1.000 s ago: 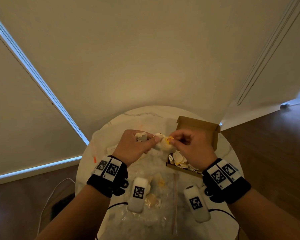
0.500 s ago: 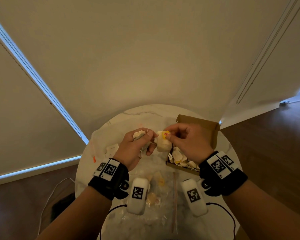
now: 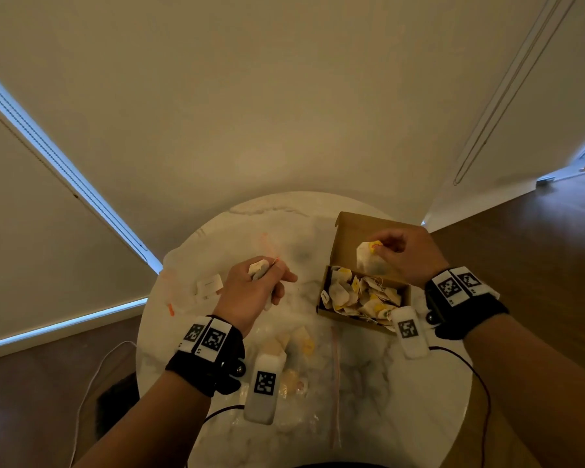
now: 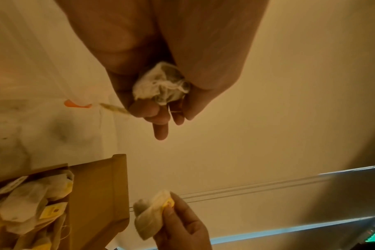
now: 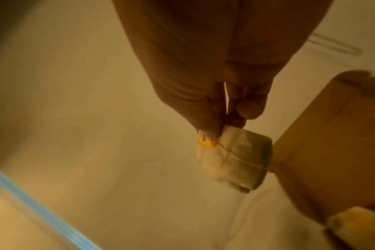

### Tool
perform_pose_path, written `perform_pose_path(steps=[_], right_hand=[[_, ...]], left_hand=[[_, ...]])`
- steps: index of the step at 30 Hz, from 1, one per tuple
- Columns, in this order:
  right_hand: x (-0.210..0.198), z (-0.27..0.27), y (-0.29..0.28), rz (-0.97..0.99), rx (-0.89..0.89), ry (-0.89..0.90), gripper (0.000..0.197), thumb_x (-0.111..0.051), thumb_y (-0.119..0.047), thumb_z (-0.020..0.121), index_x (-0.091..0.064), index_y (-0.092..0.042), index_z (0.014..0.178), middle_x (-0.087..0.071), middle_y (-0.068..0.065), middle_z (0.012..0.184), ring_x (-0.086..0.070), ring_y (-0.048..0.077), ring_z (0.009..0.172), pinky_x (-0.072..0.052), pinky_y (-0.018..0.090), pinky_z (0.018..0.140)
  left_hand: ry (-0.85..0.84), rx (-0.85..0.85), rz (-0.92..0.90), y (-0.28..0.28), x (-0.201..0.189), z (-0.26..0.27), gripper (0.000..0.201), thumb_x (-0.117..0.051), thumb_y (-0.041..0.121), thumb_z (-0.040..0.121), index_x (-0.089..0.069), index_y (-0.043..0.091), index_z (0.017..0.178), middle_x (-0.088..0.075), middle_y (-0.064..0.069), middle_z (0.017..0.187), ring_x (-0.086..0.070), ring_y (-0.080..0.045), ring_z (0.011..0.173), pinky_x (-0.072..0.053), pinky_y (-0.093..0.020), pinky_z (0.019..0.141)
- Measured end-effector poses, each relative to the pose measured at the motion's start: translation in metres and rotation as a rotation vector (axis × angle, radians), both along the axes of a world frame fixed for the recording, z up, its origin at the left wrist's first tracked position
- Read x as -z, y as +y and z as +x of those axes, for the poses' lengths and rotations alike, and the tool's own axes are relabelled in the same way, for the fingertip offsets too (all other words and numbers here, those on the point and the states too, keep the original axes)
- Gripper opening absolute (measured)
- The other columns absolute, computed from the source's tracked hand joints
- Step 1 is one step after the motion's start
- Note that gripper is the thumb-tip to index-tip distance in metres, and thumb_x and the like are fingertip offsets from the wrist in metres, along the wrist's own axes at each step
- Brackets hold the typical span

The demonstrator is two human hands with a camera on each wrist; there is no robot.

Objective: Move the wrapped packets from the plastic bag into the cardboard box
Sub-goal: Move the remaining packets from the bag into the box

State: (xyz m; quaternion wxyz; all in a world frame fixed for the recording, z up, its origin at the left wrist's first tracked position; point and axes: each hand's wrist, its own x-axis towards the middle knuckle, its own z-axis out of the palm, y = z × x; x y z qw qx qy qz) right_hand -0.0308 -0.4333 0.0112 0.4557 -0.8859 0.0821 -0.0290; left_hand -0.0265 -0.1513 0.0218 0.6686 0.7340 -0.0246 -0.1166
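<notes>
Head view: no legible writing is found; a red mark on the yellow tag [image 5: 207, 141] is unreadable. A packet [image 3: 368, 260] is pinched by the right hand [image 3: 407, 255] above the box [image 3: 347, 231]. A second packet [image 4: 161, 84] is clutched in the left hand [image 3: 250, 292]. The bag [image 3: 294, 373] lies on a round marble desk [image 3: 402, 393]; wood floor, pale blinds behind.

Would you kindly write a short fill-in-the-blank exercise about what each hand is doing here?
1. The right hand pinches a packet by its ____ tag.
2. That packet hangs above the open cardboard ____.
3. The left hand grips a crumpled packet over the round ____.

Missing words: yellow; box; table
</notes>
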Motion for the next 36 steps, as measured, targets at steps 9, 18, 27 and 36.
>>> perform_pose_path(steps=[9,18,27,36], right_hand=[[0.083,0.015,-0.008,-0.256,-0.010,0.270,0.009,-0.064,-0.015,0.088,-0.069,-0.018,0.095,-0.065,0.001,0.094,-0.057,0.014,0.083,-0.047,0.026,0.075],[0.113,0.010,0.000,-0.813,-0.341,0.496,0.030,-0.053,-0.033,0.093,-0.062,-0.030,0.121,-0.050,0.003,0.127,-0.047,0.026,0.119,-0.039,0.034,0.098],[0.069,-0.004,0.023,-0.421,-0.250,-0.078,0.011,-0.069,-0.022,0.085,-0.073,-0.017,0.093,-0.071,0.002,0.092,-0.062,0.023,0.088,-0.050,0.043,0.082],[-0.007,-0.017,0.115,-0.046,-0.282,-0.249,0.019,-0.076,-0.041,0.076,-0.069,-0.024,0.081,-0.066,-0.011,0.079,-0.055,0.004,0.067,-0.042,0.016,0.061]], left_hand=[[0.176,-0.040,0.004,-0.005,0.019,0.007,0.019,-0.059,0.012,0.095,-0.064,-0.005,0.092,-0.071,-0.017,0.084,-0.051,-0.015,0.054,-0.045,-0.023,0.051],[0.483,-0.099,-0.320,-0.001,0.022,0.014,0.020,-0.053,0.013,0.095,-0.058,0.001,0.110,-0.066,-0.026,0.101,-0.058,-0.024,0.072,-0.052,-0.031,0.066],[0.539,-0.035,-0.568,0.003,0.015,0.010,0.045,-0.043,0.002,0.080,-0.053,-0.006,0.124,-0.060,-0.032,0.123,-0.064,-0.036,0.094,-0.059,-0.035,0.079],[0.376,0.008,-0.407,-0.002,0.005,-0.003,0.035,-0.036,-0.012,0.095,-0.057,-0.004,0.122,-0.063,-0.021,0.113,-0.059,-0.033,0.108,-0.051,-0.038,0.093]])
